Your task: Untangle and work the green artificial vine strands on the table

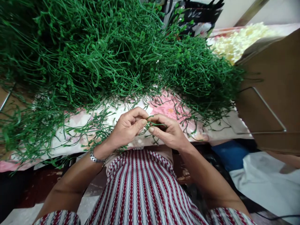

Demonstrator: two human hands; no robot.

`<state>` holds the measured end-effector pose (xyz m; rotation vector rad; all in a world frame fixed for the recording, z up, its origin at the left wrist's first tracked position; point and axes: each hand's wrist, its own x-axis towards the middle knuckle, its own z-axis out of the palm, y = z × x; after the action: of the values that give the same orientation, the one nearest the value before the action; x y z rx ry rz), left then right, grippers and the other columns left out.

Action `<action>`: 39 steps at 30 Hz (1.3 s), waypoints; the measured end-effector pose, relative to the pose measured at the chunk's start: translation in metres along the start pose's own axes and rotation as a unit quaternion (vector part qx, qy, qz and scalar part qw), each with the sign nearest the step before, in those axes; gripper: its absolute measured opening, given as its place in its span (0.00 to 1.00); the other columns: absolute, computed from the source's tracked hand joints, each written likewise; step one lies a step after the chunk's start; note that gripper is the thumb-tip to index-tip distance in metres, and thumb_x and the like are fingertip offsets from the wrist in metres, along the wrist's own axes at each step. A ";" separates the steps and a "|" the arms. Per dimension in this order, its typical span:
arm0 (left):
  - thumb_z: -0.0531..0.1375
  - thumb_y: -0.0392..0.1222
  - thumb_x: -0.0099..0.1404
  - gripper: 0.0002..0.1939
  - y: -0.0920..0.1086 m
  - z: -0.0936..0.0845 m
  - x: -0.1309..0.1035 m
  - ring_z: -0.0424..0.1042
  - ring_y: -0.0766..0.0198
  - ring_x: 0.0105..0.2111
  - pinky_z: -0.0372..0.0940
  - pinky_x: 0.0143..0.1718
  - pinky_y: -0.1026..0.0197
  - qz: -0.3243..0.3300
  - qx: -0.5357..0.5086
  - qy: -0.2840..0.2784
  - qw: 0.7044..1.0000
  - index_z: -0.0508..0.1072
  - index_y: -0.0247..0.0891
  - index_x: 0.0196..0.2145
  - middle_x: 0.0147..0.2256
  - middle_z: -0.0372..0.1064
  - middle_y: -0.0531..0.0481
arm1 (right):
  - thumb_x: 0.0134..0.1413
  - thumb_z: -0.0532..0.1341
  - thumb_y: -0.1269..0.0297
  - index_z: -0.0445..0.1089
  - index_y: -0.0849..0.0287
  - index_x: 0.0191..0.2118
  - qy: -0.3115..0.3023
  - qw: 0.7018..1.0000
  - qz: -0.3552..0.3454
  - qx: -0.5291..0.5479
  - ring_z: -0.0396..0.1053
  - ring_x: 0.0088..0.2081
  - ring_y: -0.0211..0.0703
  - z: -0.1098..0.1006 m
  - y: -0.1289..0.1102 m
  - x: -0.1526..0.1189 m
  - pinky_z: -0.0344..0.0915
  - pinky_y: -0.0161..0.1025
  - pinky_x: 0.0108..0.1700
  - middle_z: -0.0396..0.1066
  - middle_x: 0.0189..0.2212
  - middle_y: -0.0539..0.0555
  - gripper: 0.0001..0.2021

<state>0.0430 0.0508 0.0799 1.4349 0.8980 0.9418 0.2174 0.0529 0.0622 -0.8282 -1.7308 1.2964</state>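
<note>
A thin green plastic stem (157, 124) runs between my hands, close to the table's front edge. My left hand (128, 127) pinches one end between thumb and forefinger. My right hand (167, 130) has its thumb and fingers closed around the same stem, and the fingertips of both hands nearly meet. Part of the stem is hidden behind the fingers. Beyond them rises a big heap of green artificial stems (98, 56) with small forked tips. Looser stems (91, 128) lie scattered left of my left hand.
A floral cloth (138, 104) covers the table. At the right stands a cardboard box (269, 93) with a metal wire handle. Pale yellow artificial petals (243, 40) are piled at the back right, near a black flowered bag (199, 18). Someone in light clothing (267, 178) sits at the right.
</note>
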 end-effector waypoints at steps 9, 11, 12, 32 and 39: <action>0.57 0.34 0.58 0.03 0.005 0.001 -0.003 0.59 0.72 0.24 0.57 0.26 0.69 0.009 0.197 0.031 0.980 0.65 0.35 0.26 0.23 0.59 0.57 | 0.54 0.59 0.68 0.69 0.62 0.37 0.048 0.980 -0.058 -0.184 0.64 0.31 0.35 0.000 -0.008 -0.007 0.61 0.34 0.34 0.67 0.28 0.51 0.05; 0.57 0.33 0.57 0.04 0.005 0.001 -0.002 0.61 0.72 0.24 0.57 0.26 0.69 0.012 0.196 0.032 0.980 0.66 0.34 0.25 0.22 0.61 0.56 | 0.54 0.59 0.65 0.68 0.62 0.40 0.027 0.983 -0.048 -0.176 0.64 0.31 0.36 -0.005 -0.008 -0.007 0.61 0.35 0.34 0.67 0.30 0.52 0.09; 0.57 0.33 0.57 0.04 0.005 0.001 -0.002 0.61 0.72 0.24 0.57 0.26 0.69 0.020 0.198 0.035 0.979 0.67 0.34 0.25 0.22 0.63 0.56 | 0.54 0.59 0.62 0.67 0.62 0.43 0.016 0.986 -0.041 -0.162 0.65 0.32 0.36 -0.008 -0.009 -0.006 0.61 0.35 0.33 0.67 0.32 0.53 0.12; 0.53 0.35 0.62 0.05 0.010 -0.005 -0.002 0.58 0.72 0.25 0.53 0.28 0.68 0.069 0.355 -0.089 0.928 0.64 0.35 0.28 0.24 0.59 0.56 | 0.57 0.54 0.69 0.65 0.62 0.32 -0.027 0.960 -0.111 -0.257 0.60 0.29 0.36 -0.004 -0.003 -0.008 0.57 0.34 0.31 0.61 0.26 0.51 0.05; 0.50 0.37 0.63 0.12 0.014 -0.008 -0.001 0.50 0.73 0.20 0.49 0.23 0.66 0.101 0.233 -0.228 0.940 0.57 0.37 0.22 0.19 0.49 0.58 | 0.59 0.53 0.65 0.65 0.61 0.27 -0.162 0.979 -0.103 -0.071 0.60 0.27 0.33 -0.015 -0.008 -0.005 0.58 0.33 0.30 0.59 0.23 0.49 0.11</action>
<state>0.0353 0.0519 0.0944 2.0790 0.6518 0.5111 0.2322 0.0532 0.0716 -0.5168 -2.1255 1.2279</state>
